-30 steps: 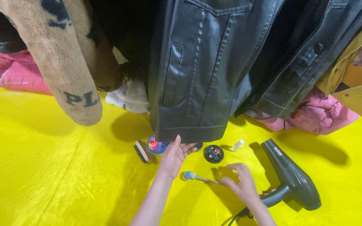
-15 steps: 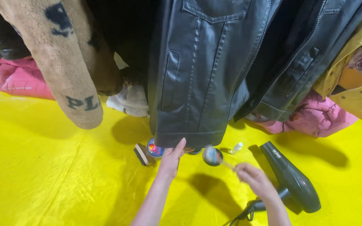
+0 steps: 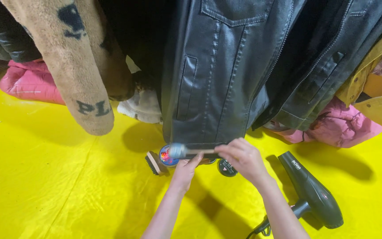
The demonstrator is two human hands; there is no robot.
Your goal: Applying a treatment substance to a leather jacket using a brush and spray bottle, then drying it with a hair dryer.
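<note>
- The person's right hand [image 3: 243, 158] is closed around the handle of a small round-headed applicator brush [image 3: 178, 150]. The brush is held level, its blurred pale-blue head pointing left, just under the hem of the jacket.
- The person's left hand [image 3: 185, 171] reaches up beside the right one, fingers together and extended. The fingertips lie at the jacket hem, directly under the brush shaft. Whether this hand pinches the hem or only touches it cannot be determined.
- A black hair dryer with a cord [image 3: 311, 191] lies on the yellow sheet to the right of the right forearm, nozzle pointing up and left, well apart from both hands.
- A small round black lid [image 3: 227, 167] lies flat on the sheet just below the right hand.
- An open round tin with a blue rim and red contents [image 3: 166, 156] sits just left of the left hand, partly behind the brush head.
- A small wooden-backed bristle brush [image 3: 153, 163] lies beside the tin, to its left.
- The glossy yellow floor sheet [image 3: 49, 190] covers the whole ground area.
- A black leather jacket with stitched seams and a slit pocket [image 3: 217, 75] hangs above the hands.
- A tan fleece sleeve with dark lettering [image 3: 74, 75] hangs to the left.
- Pink padded garments [image 3: 341, 128] lie on the sheet behind.
</note>
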